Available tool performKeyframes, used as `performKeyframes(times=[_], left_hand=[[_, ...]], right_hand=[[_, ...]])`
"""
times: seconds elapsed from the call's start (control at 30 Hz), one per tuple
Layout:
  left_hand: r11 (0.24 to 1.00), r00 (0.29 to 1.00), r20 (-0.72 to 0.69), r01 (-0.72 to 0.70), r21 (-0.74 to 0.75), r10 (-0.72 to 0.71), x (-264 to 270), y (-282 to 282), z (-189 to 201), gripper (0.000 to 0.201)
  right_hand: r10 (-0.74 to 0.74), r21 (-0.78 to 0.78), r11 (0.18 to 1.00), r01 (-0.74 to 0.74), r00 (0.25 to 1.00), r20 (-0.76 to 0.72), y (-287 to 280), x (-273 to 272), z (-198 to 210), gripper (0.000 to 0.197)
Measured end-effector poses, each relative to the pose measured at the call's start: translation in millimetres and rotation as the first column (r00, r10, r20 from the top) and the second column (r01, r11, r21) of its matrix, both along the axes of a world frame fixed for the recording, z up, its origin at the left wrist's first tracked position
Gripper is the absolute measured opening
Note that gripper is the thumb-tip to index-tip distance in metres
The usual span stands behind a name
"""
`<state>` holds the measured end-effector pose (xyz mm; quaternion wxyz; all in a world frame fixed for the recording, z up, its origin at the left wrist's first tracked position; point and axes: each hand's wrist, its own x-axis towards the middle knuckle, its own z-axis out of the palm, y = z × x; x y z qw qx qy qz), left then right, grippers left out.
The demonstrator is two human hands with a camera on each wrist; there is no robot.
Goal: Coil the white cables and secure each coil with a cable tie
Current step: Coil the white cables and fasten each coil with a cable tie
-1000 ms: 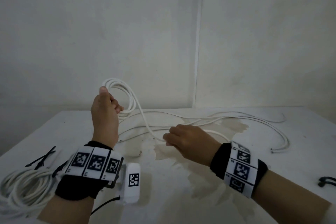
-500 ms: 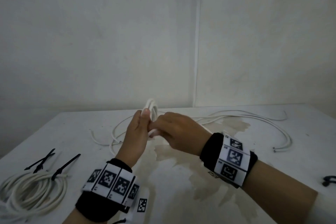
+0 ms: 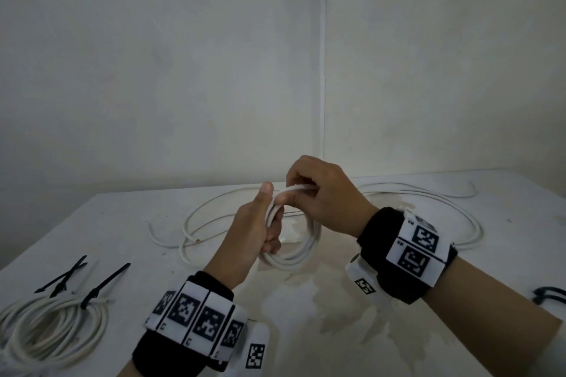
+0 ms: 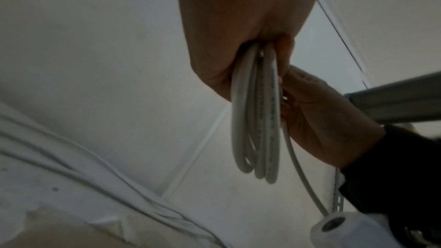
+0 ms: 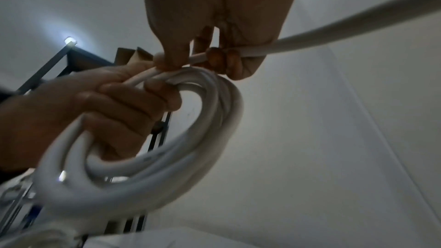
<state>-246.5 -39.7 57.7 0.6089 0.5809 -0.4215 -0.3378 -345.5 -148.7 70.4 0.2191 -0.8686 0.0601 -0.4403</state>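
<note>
Fingers of the left hand (image 3: 254,232) curl round a small coil (image 3: 294,249) of smooth white cable, several loops thick, held above the middle of the table (image 3: 122,223). Right hand (image 3: 321,193) pinches the strand at the coil's top between thumb and fingertips. Loose white cable (image 3: 471,223) trails toward the table's far right edge. Near the left front corner lies a finished coil (image 3: 52,327) bound with a black cable tie (image 3: 102,283).

Coil (image 3: 292,242) gained, seemingly, 1 loop.
</note>
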Motion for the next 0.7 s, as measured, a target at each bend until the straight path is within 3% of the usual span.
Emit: performKeyframes(times=[0.07,0.13,0.27,0.4,0.53,0.7], left_hand=[[1.000,0.999,-0.034,0.026,-0.001,-0.026,-1.9,1.0,-1.3,0.047],[0.999,0.998,-0.061,0.034,-0.011,-0.034,-1.9,2.4,-2.4,0.042],[0.996,0.967,-0.256,-0.031,-0.082,0.009,9.1,3.7,-0.1,0.042],[0.993,0.943,-0.334,-0.047,-0.109,0.008,16.4,3.6,-0.5,0.043],[0.991,0.921,-0.390,-0.058,-0.119,0.007,12.7,3.0,-3.6,0.045],[0.991,0.918,-0.393,-0.003,-0.134,-0.050,8.7,4.8,-4.9,0.044]], right_hand=[[0.001,0.125,0.992,0.007,0.998,-0.064,-1.9,-4.6,1.6,0.018],[0.012,0.150,0.989,0.012,0.987,-0.159,-3.4,-8.0,0.4,0.012],[0.051,0.283,0.958,0.035,0.956,-0.288,-8.1,-14.4,-15.4,0.038],[0.162,0.564,0.825,-0.046,0.974,-0.157,5.6,-18.9,-18.3,0.041],[0.151,0.568,0.820,-0.071,0.984,-0.095,15.1,-14.3,-18.1,0.011],[0.141,0.667,0.742,-0.071,0.989,-0.050,14.8,-17.2,-16.9,0.019]])
